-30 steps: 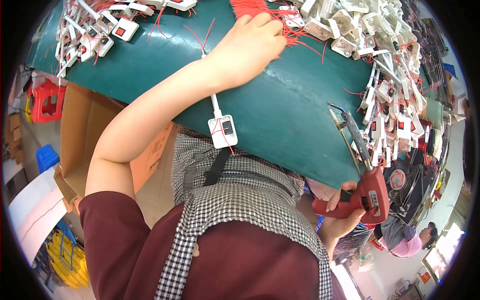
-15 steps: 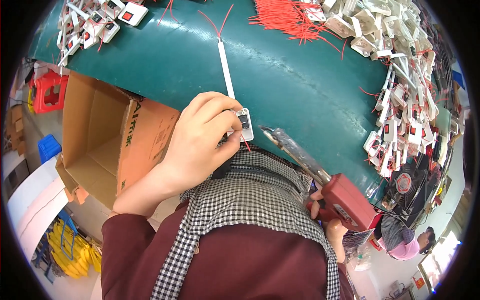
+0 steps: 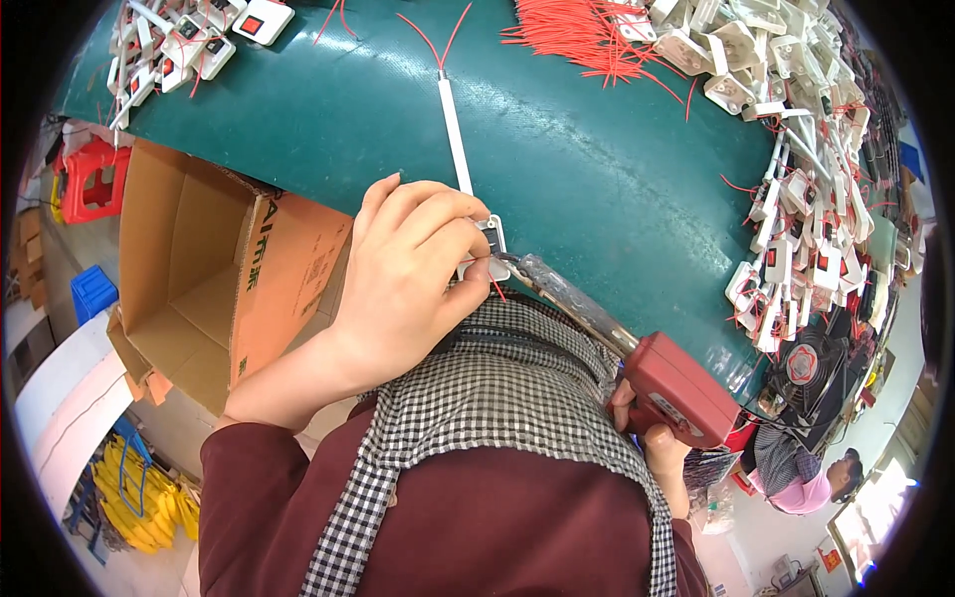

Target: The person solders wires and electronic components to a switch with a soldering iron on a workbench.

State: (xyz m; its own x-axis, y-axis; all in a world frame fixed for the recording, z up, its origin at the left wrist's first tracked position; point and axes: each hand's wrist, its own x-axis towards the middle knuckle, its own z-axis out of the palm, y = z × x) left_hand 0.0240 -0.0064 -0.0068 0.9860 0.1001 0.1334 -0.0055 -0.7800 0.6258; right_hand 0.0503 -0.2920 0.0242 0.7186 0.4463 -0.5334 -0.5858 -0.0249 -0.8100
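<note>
At the table's near edge lies a small white switch housing (image 3: 498, 232) with a black part in it. A white cable (image 3: 455, 134) runs away from it, its two red wire ends spread at the far end. My left hand (image 3: 408, 274) covers part of the housing, thumb and forefinger pinching a thin red wire (image 3: 499, 290) there. My right hand (image 3: 647, 428) is closed round the red handle of a soldering gun (image 3: 686, 390). The gun's tip reaches the housing beside my left fingertips; exact contact is too small to tell.
Finished-looking white switch pieces (image 3: 184, 45) lie at the far left, and more are heaped on the right (image 3: 796, 239). Red wires (image 3: 577, 38) are bunched at the back beside loose white housings (image 3: 736, 50). An open cardboard box (image 3: 288, 269) stands left; a person (image 3: 796, 483) sits at right.
The soldering gun has moved left, bringing its tip from just off the housing up to it. My left hand has shifted slightly, still pinching at the housing.
</note>
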